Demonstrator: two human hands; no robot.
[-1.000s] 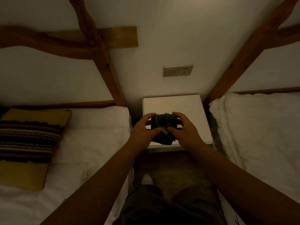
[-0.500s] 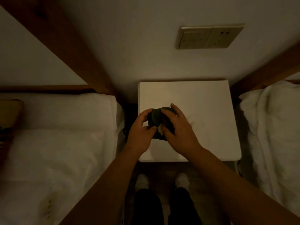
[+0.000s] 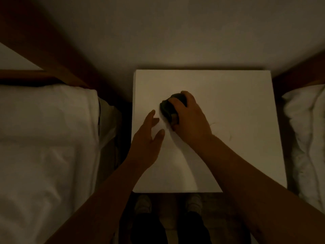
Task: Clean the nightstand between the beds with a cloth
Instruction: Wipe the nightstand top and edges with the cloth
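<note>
A white square nightstand (image 3: 237, 120) fills the middle of the dim view, against the wall. My right hand (image 3: 189, 118) presses a bunched dark green cloth (image 3: 167, 108) onto the top, a little left of its centre. Most of the cloth is hidden under the fingers. My left hand (image 3: 147, 136) hovers just left of the cloth, fingers apart and holding nothing, over the nightstand's left edge. A thin hair or thread lies on the top to the right of my right wrist.
A white-sheeted bed (image 3: 47, 138) lies on the left and another white bed (image 3: 306, 131) on the right, each close to the nightstand. Wooden beams (image 3: 44, 50) slant up the wall. My shoes (image 3: 144, 203) stand on the floor below the front edge.
My left hand has let go of the cloth and drawn back to the left. My right hand alone now holds it down on the top. The view has moved closer, over the nightstand.
</note>
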